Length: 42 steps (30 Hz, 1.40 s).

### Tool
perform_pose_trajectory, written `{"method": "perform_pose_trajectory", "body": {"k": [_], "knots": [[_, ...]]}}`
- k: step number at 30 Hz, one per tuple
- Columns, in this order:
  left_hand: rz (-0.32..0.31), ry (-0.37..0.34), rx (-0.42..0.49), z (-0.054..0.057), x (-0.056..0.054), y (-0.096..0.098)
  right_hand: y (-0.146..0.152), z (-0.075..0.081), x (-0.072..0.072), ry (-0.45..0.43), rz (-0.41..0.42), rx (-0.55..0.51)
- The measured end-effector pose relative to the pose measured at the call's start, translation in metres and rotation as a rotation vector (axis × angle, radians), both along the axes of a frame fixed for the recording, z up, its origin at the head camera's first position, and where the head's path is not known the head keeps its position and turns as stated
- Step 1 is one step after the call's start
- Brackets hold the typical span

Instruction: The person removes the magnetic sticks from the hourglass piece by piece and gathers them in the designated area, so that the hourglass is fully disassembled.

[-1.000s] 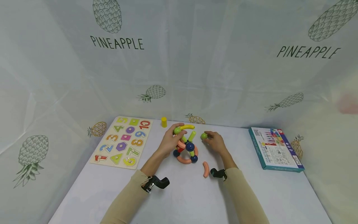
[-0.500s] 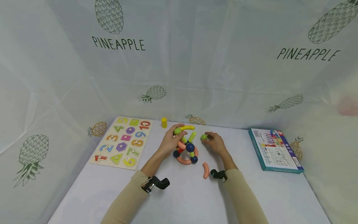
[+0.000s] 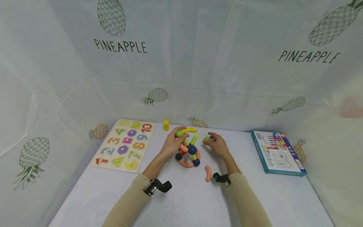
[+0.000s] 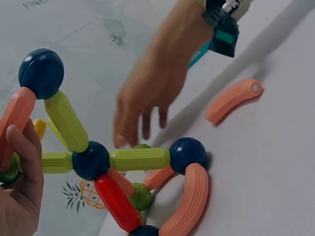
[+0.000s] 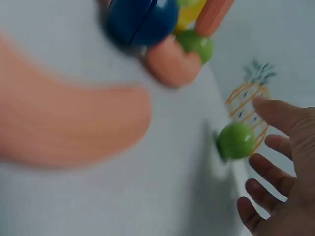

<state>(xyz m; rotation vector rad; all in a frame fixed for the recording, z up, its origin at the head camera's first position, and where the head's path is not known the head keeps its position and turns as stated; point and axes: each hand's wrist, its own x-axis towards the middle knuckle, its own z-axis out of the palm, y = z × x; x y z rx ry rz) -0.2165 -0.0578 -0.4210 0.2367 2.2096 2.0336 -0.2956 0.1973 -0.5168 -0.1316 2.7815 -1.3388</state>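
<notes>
My left hand (image 3: pixel 171 143) grips a magnetic ball-and-stick structure (image 4: pixel 91 160) at a green ball (image 3: pixel 180 134) near its top. The structure has dark blue balls, straight green and red rods and curved orange rods; a curved yellow rod (image 3: pixel 189 130) juts out from its top. In the left wrist view, my left thumb lies along a curved orange rod (image 4: pixel 17 110). To the right of the structure, my right hand (image 3: pixel 219 145) reaches toward a loose green ball (image 5: pixel 236 140) on the table. Its fingers are spread, and the right wrist view shows a gap between them and the ball.
A loose curved orange rod (image 3: pixel 208 173) lies in front of the right hand. At the left is a number-and-shape puzzle board (image 3: pixel 114 164). A yellow cylinder (image 3: pixel 166 125) stands at the back edge, and a flat toy box (image 3: pixel 279 153) lies at the right.
My right hand's fingers have spread apart at the loose green ball, its thumb now overlapping it in the head view. The left hand and structure stay nearly still.
</notes>
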Motion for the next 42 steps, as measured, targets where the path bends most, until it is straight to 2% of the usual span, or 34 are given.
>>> {"method": "perform_pose_trajectory", "body": {"k": [4,8,11,15,19,22,23,28,30,42], "knots": [[0.007,0.002,0.004,-0.002,-0.001,-0.001,-0.014,0.018,0.012,0.039,-0.003,-0.169],[0.017,0.006,0.006,-0.002,-0.001,-0.001,-0.032,0.034,0.025,0.044,0.095,-0.329],[0.012,0.005,0.007,-0.003,-0.002,-0.002,-0.041,0.037,0.033,0.032,0.175,-0.381],[-0.007,0.009,0.012,-0.011,-0.008,-0.003,-0.048,0.036,0.040,0.034,0.227,-0.356],[-0.014,0.007,0.030,-0.027,-0.018,-0.003,-0.052,0.035,0.044,0.058,0.230,-0.309],[-0.013,0.018,0.049,-0.034,-0.021,-0.003,-0.053,0.034,0.045,0.078,0.228,-0.294],[-0.014,0.019,0.048,-0.030,-0.020,-0.003,-0.053,0.034,0.045,0.085,0.230,-0.292],[-0.007,0.021,0.037,-0.029,-0.020,-0.003,-0.053,0.032,0.045,0.108,0.224,-0.288],[-0.005,0.019,0.035,-0.033,-0.022,-0.003,-0.054,0.032,0.045,0.113,0.215,-0.287],[0.001,0.006,0.046,-0.033,-0.022,-0.001,-0.054,0.031,0.044,0.126,0.147,-0.256]]}}
